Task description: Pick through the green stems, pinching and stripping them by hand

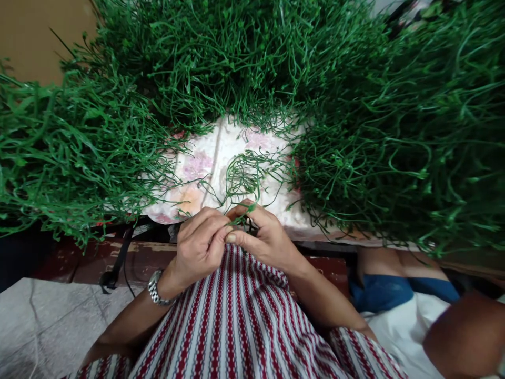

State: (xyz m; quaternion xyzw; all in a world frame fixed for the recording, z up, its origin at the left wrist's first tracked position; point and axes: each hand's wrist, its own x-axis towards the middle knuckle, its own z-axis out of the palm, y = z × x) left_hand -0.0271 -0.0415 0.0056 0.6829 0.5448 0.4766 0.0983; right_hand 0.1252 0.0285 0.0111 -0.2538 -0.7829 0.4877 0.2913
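My left hand [202, 243], with a metal watch [157, 288] on its wrist, is closed at the table's near edge, fingers curled around part of a thin green plastic stem. Touching it, my right hand [265, 236] pinches a green stem piece [249, 209] between thumb and forefinger. The fingertips of both hands meet and partly hide what they hold. Just beyond them, a loose tangle of thin green stems [242, 176] lies on the flowered cloth [199, 163].
Large heaps of green artificial stems surround the cloth: left heap [74, 152], far heap [221, 58], right heap [402, 142]. Another person's arm [467, 334] and blue shorts [381, 291] are at the lower right. A dark strap [121, 255] hangs at the left.
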